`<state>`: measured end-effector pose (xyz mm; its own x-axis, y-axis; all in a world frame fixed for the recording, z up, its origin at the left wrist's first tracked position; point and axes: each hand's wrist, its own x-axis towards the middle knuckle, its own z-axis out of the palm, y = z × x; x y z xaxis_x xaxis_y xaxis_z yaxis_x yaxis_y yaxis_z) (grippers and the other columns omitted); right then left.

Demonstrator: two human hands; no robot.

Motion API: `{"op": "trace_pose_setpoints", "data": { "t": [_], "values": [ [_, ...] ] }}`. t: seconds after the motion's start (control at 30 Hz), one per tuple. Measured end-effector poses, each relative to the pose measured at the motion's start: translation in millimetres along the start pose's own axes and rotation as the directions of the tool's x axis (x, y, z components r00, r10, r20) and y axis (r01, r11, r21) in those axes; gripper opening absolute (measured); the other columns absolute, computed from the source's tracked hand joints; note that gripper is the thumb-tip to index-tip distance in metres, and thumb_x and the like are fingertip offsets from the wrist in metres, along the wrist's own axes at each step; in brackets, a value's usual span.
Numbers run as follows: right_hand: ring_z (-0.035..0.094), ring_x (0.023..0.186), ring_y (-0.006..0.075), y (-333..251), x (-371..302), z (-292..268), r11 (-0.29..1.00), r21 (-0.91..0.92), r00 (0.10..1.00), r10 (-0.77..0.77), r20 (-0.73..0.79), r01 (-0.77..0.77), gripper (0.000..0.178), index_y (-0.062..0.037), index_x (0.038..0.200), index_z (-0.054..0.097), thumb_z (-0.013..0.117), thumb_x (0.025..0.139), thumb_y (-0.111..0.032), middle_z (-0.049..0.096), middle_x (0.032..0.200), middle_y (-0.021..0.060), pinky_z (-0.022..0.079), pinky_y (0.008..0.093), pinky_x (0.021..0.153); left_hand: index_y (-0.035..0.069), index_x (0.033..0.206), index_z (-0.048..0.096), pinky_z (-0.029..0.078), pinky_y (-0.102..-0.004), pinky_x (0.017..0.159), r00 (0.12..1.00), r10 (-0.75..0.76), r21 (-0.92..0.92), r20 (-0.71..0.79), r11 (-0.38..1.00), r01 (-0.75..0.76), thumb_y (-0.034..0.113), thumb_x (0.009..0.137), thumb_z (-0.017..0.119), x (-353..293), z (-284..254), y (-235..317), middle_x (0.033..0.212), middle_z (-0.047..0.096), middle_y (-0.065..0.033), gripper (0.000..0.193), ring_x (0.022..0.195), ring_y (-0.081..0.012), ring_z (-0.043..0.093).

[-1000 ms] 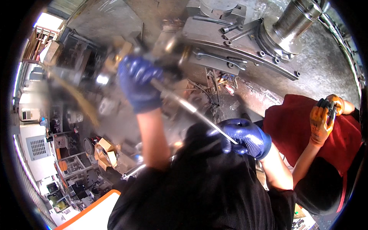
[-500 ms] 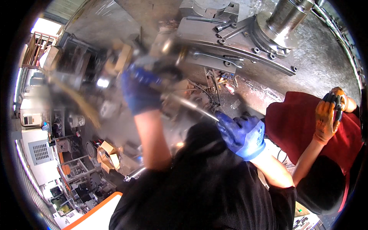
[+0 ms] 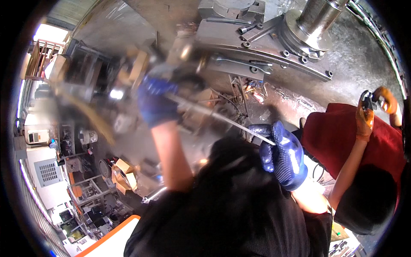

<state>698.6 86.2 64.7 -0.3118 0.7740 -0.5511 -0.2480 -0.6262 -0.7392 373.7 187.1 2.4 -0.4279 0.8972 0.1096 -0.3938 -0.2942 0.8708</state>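
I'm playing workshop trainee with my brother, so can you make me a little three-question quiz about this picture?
1. True or false: the left hand wears a blue glove.
2. What colour are the co-worker's gloves? A) green B) orange C) white
3. Fill in: a thin metal rod slants across from the left hand, its other end at the ____.

Key: 1. True. 2. B. 3. right hand.

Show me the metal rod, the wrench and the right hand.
Metal rod [image 3: 231, 121]: head view, on its shaft.
Wrench [image 3: 240, 62]: head view, on its handle.
Right hand [image 3: 286, 157]: head view, middle of the blue glove.
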Motion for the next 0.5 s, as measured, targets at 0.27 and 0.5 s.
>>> {"op": "trace_pose_setpoints", "data": {
  "t": [0.27,0.5],
  "values": [
    [0.067,0.068,0.0222,-1.6,2.5,1.8,0.445,-0.632,0.662,-0.735,0.148,0.635,0.042,0.0033,0.128,0.061,0.070,0.093,-0.017,0.070,0.093,0.0137,0.054,0.0318,0.064,0.017,0.072,0.047,0.041,-0.0243,0.061,0.729,0.244,0.768,0.640,-0.160,-0.620,0.018,0.102,0.049,11.4,-28.6,-7.8,0.064,0.046,0.0054,0.031,0.057,-0.0087,0.048],
    [0.069,0.070,0.0261,5.5,1.2,-4.6,0.678,-0.264,0.728,-0.637,0.255,0.686,0.034,0.0048,0.123,0.064,0.066,0.096,-0.015,0.071,0.086,0.0149,0.055,0.0329,0.065,0.018,0.071,0.047,0.042,-0.0262,0.064,0.759,0.205,0.786,0.618,-0.156,-0.599,0.019,0.104,0.044,3.6,-20.7,-7.0,0.066,0.048,0.0038,0.034,0.062,-0.0098,0.050]
  ]
}}
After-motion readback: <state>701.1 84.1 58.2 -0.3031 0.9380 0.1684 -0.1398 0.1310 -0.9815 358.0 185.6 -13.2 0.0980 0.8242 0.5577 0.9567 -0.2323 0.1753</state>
